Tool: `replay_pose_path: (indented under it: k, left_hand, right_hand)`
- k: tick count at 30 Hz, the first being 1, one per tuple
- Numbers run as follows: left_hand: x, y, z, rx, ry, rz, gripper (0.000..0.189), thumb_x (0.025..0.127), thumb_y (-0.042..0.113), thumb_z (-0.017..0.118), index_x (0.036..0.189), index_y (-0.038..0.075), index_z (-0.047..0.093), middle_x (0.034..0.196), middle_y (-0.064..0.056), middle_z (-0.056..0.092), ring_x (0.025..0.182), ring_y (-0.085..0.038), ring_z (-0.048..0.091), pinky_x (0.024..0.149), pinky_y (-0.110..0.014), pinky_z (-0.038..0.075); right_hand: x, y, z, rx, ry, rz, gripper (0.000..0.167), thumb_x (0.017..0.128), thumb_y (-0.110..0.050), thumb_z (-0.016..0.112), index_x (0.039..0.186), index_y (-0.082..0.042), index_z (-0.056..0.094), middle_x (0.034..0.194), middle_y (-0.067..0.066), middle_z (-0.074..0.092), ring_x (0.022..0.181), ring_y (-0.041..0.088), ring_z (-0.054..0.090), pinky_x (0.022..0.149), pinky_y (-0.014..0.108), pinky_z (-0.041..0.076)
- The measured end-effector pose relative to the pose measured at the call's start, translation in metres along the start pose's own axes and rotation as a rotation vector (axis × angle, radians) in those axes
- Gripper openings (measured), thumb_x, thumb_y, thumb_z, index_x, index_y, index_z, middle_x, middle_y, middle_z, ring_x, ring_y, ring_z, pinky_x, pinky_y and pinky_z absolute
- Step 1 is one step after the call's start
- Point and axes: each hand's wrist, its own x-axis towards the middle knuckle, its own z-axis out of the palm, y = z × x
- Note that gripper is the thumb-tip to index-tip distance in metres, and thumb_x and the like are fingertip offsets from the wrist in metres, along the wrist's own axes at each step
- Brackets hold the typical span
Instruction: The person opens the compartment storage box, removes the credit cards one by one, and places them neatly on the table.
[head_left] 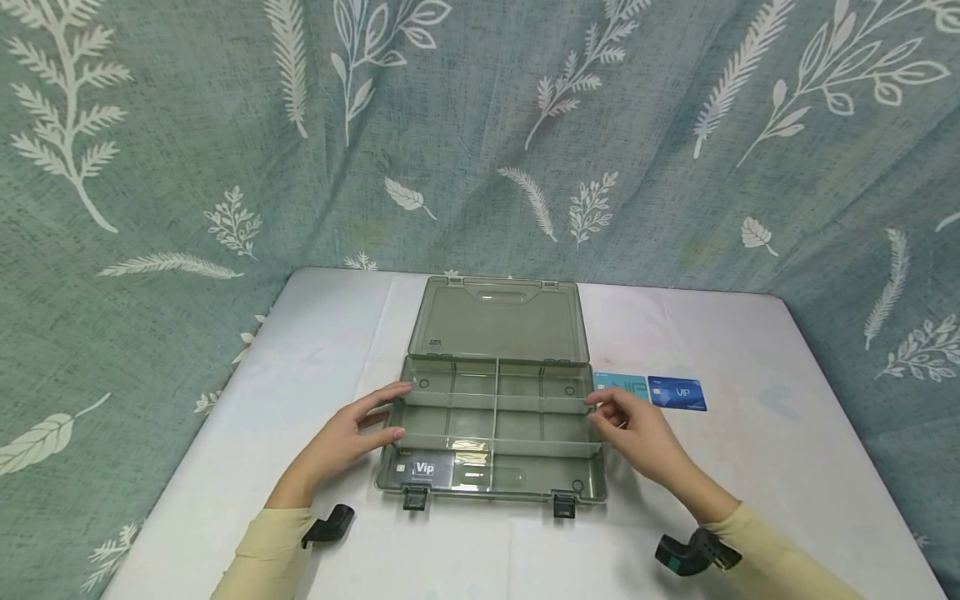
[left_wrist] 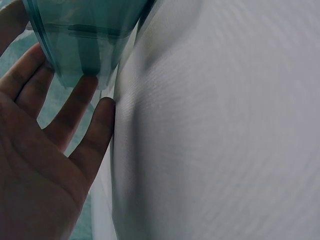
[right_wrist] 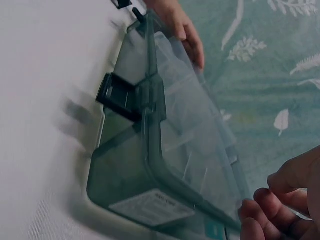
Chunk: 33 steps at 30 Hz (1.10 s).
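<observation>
A translucent grey-green plastic organizer box (head_left: 495, 404) lies with its lid (head_left: 498, 321) folded back flat behind it. Dividers part it into several compartments. A dark Vip card (head_left: 423, 468) lies in the near left compartment. My left hand (head_left: 341, 446) rests against the box's left side, thumb and index fingertips at the rim; in the left wrist view its fingers (left_wrist: 75, 115) are spread along the wall. At the right rim, my right hand (head_left: 637, 433) has its fingers loosely bent, with nothing visible in them. In the right wrist view its fingertips (right_wrist: 262, 200) are close beside the box's edge.
Right of the box, a teal card (head_left: 621, 385) and a blue VIP card (head_left: 677, 393) lie side by side on the white table (head_left: 750, 467). Two dark latches (head_left: 564, 505) hang down at the box's front. Leaf-patterned cloth (head_left: 480, 125) rises behind the table.
</observation>
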Motion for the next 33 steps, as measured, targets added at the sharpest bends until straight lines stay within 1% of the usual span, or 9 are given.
replay_pose_path:
  k: [4, 10, 13, 18, 21, 26, 30, 33]
  left_hand:
    - [0.0, -0.001, 0.0, -0.001, -0.001, 0.004, 0.065, 0.096, 0.025, 0.074, 0.154, 0.013, 0.046, 0.162, -0.002, 0.037, 0.148, -0.023, 0.035, 0.118, -0.046, 0.04]
    - [-0.001, 0.0, 0.0, -0.003, -0.001, -0.003, 0.065, 0.096, 0.025, 0.074, 0.153, 0.013, 0.046, 0.162, 0.0, 0.037, 0.149, -0.022, 0.034, 0.118, -0.045, 0.04]
    - [-0.001, 0.001, 0.0, -0.005, -0.002, -0.005, 0.065, 0.096, 0.025, 0.074, 0.153, 0.014, 0.046, 0.162, 0.0, 0.038, 0.149, -0.022, 0.034, 0.118, -0.045, 0.04]
    - [0.0, -0.001, 0.0, -0.009, 0.0, 0.011, 0.064, 0.096, 0.023, 0.073, 0.153, 0.012, 0.047, 0.162, -0.004, 0.038, 0.148, -0.026, 0.034, 0.117, -0.049, 0.04]
    - [0.0, -0.002, 0.001, -0.015, 0.001, 0.011, 0.063, 0.096, 0.022, 0.073, 0.153, 0.013, 0.047, 0.162, -0.003, 0.038, 0.149, -0.028, 0.034, 0.118, -0.049, 0.039]
    - [0.0, 0.0, 0.001, -0.012, 0.001, -0.001, 0.063, 0.096, 0.023, 0.074, 0.153, 0.015, 0.047, 0.162, 0.0, 0.038, 0.149, -0.027, 0.033, 0.118, -0.047, 0.039]
    - [-0.001, 0.0, 0.001, -0.008, 0.004, 0.008, 0.063, 0.096, 0.022, 0.073, 0.153, 0.013, 0.047, 0.162, -0.003, 0.038, 0.149, -0.029, 0.034, 0.117, -0.049, 0.04]
    - [-0.001, 0.0, 0.001, -0.009, 0.004, 0.013, 0.063, 0.096, 0.022, 0.073, 0.153, 0.013, 0.047, 0.162, -0.004, 0.038, 0.149, -0.03, 0.033, 0.117, -0.049, 0.04]
  right_hand:
    - [0.0, -0.008, 0.003, 0.009, -0.015, -0.011, 0.021, 0.098, -0.011, 0.069, 0.118, -0.005, 0.069, 0.089, 0.001, 0.064, 0.071, 0.013, 0.06, 0.057, 0.024, 0.054]
    - [0.001, -0.018, 0.009, 0.022, -0.045, -0.028, 0.02, 0.098, -0.012, 0.068, 0.117, -0.009, 0.07, 0.089, 0.0, 0.065, 0.072, 0.011, 0.059, 0.058, 0.024, 0.053]
    - [0.002, -0.022, 0.012, 0.059, -0.091, -0.037, 0.021, 0.099, -0.012, 0.068, 0.119, -0.008, 0.069, 0.089, 0.005, 0.067, 0.072, 0.016, 0.063, 0.059, 0.024, 0.055]
    - [0.006, -0.03, 0.019, 0.115, -0.169, -0.05, 0.024, 0.1, -0.014, 0.067, 0.121, -0.003, 0.066, 0.093, 0.011, 0.067, 0.073, 0.021, 0.065, 0.059, 0.027, 0.058]
    - [0.008, -0.034, 0.025, 0.122, -0.194, -0.053, 0.024, 0.1, -0.014, 0.066, 0.121, -0.002, 0.066, 0.094, 0.01, 0.066, 0.072, 0.019, 0.064, 0.058, 0.028, 0.059]
    - [0.01, -0.041, 0.036, 0.121, -0.211, -0.058, 0.021, 0.099, -0.01, 0.066, 0.12, -0.006, 0.068, 0.093, 0.002, 0.065, 0.072, 0.016, 0.065, 0.057, 0.029, 0.061]
    - [0.012, -0.049, 0.044, 0.111, -0.218, -0.071, 0.021, 0.099, -0.01, 0.066, 0.12, -0.008, 0.069, 0.094, -0.001, 0.064, 0.072, 0.013, 0.064, 0.056, 0.028, 0.06]
    - [0.014, -0.055, 0.051, 0.114, -0.235, -0.084, 0.021, 0.099, -0.01, 0.065, 0.12, -0.007, 0.069, 0.094, -0.002, 0.064, 0.074, 0.013, 0.065, 0.057, 0.027, 0.059]
